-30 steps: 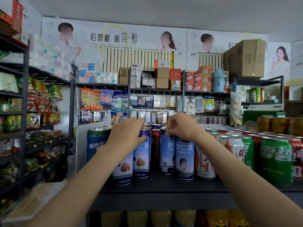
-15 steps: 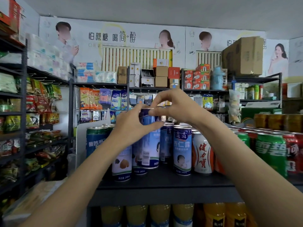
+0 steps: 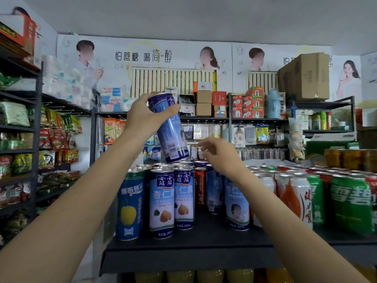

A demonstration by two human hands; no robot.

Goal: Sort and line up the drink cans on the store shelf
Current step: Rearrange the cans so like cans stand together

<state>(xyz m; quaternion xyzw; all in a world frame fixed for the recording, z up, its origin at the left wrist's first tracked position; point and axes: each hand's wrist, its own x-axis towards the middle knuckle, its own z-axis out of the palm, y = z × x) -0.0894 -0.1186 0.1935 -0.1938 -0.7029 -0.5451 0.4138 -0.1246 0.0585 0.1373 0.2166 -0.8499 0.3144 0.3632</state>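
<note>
Left hand (image 3: 142, 117) has its grip wrapped round the upper part of a blue can (image 3: 170, 131), thumb across the front. I see the can lifted clear of the shelf (image 3: 183, 248), tilted, top leaning left, base just above the tops of the standing cans.

Right hand (image 3: 219, 154) is lower and to the right of that grip, holding nothing, fingers loosely curled near the can's base; can't tell if they touch it.

Directly below the left grip: two light-blue almond cans (image 3: 162, 203) side by side at the shelf front, a blue-green can with a yellow fruit (image 3: 130, 207) just left of them. Below the right hand: a red can (image 3: 200, 186) set back, another light-blue can (image 3: 236, 207). Further right: white-orange cans (image 3: 295, 199), then green cans (image 3: 350, 203).
</note>
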